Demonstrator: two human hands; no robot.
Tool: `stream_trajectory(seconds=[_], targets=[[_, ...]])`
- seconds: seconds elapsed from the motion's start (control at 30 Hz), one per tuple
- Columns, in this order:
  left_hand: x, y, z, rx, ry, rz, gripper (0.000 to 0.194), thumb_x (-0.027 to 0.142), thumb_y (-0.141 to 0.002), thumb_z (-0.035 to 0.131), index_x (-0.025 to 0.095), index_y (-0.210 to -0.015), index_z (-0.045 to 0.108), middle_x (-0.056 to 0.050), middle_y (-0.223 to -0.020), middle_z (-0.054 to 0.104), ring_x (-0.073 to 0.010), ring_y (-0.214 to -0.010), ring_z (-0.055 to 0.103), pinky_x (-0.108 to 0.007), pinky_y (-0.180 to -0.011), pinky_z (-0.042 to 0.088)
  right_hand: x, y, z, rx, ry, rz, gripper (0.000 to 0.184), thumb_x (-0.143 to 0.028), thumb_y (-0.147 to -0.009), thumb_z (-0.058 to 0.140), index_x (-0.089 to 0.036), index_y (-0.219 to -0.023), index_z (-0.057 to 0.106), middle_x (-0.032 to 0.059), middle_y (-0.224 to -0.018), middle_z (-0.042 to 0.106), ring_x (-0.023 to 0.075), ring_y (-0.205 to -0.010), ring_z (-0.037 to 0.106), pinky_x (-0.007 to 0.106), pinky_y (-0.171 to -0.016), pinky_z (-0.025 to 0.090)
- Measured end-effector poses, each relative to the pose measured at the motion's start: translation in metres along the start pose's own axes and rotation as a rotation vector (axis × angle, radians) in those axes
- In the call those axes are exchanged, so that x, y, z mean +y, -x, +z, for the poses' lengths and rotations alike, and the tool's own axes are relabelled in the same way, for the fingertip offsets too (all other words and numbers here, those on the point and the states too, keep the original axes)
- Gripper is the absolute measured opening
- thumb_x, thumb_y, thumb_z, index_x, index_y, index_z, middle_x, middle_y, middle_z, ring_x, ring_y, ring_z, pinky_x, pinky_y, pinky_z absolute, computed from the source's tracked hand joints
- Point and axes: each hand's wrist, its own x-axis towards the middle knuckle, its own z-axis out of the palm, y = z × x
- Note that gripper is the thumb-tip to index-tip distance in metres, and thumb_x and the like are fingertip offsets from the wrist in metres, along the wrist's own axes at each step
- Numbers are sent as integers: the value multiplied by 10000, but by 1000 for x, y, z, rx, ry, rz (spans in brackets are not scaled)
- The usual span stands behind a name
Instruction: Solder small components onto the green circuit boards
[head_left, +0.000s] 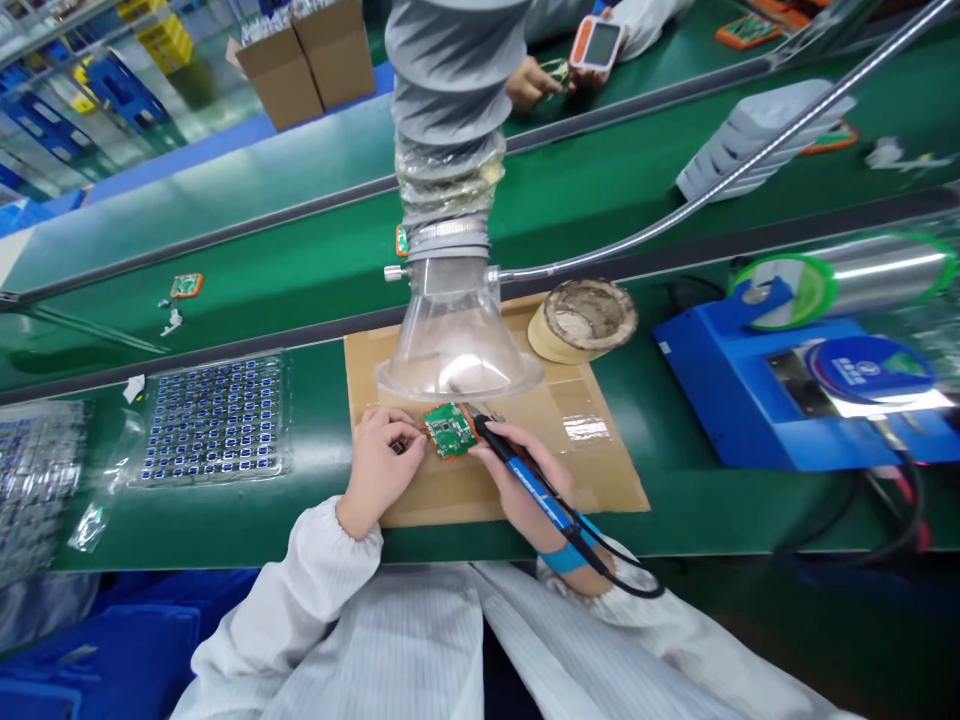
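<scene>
A green circuit board (pixel 448 430) in an orange frame lies on a cardboard sheet (pixel 442 495), just below the clear fume hood. My left hand (pixel 382 460) is closed at the board's left edge, thumb and fingers pinched together. Something small and dark shows between those fingers, too small to name. In my right hand (pixel 529 480) is a blue and black soldering iron (pixel 536 490), gripped like a pen. Its tip end reaches over the upper right of the board, and the exact contact point cannot be made out. My right fingers are beside the board's right edge.
A fume hood (pixel 457 340) on a grey hose hangs above the cardboard. Behind it stands a round, crusted pot (pixel 583 320). Right is a blue solder-feeding stand (pixel 787 390); left, a plastic tray (pixel 214 420) of small parts. Across the line, a co-worker's hand (pixel 531 85) holds something thin.
</scene>
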Motion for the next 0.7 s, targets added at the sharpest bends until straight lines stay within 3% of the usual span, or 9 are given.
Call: stream_trajectory(seconds=[0.07, 0.2, 0.37, 0.7], targets=[[-3, -3, 3, -32, -33, -24, 167, 155, -810, 729, 223, -660, 707, -19, -933, 719, -225, -999, 607, -434, -970, 440, 3, 1, -10, -3, 74, -70, 212, -308, -877, 742, -285, -1087, 725, 33, -1054, 788, 229, -952, 764, 362, -861, 622], [-3, -7, 5, -62, -56, -42, 194, 146, -812, 733, 224, -637, 703, -2, -879, 716, -217, -976, 592, -432, -977, 427, 1, 6, -21, -1, 121, -151, 101, -264, -901, 673, -264, -999, 697, 22, -912, 777, 201, -833, 763, 311, -746, 622], [-3, -9, 4, -92, -55, -55, 202, 142, -812, 732, 224, -629, 705, 3, -874, 718, -215, -981, 595, -437, -1001, 417, -4, 7, -19, -48, 188, -229, 48, -249, -875, 673, -250, -923, 666, 12, -809, 743, 186, -719, 736, 295, -659, 598], [-3, -14, 1, -150, -62, -82, 193, 159, -813, 731, 231, -635, 715, 2, -880, 730, -225, -978, 595, -448, -986, 420, -1, 6, -15, -98, 161, -251, 97, -210, -863, 686, -262, -937, 652, 6, -829, 745, 184, -742, 736, 300, -680, 589]])
